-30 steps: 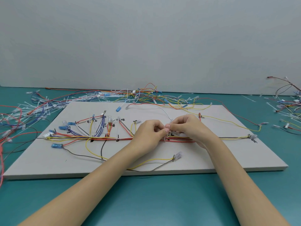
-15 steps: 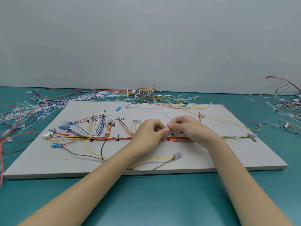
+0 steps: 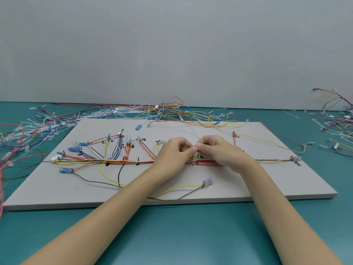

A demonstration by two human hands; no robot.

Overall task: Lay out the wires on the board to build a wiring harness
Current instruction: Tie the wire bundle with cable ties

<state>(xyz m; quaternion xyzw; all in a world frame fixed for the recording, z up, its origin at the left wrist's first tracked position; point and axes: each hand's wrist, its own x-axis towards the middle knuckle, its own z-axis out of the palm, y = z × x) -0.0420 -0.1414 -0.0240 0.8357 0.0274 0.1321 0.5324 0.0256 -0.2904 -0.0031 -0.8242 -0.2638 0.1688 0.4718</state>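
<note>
Shifting since earlier: barely, right hand (image 3: 217, 150) nudging leftward | pinching: both grips, left hand (image 3: 175, 152) too, closing on thin white tie (image 3: 194, 159) over wire bundle (image 3: 118, 160) on board (image 3: 267, 180) | handling: light, limp, slippery; gripping best close beside the tie.

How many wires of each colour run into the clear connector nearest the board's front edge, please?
Yellow wire: 1
Grey wire: 1
Total: 2 wires into the clear connector
</note>
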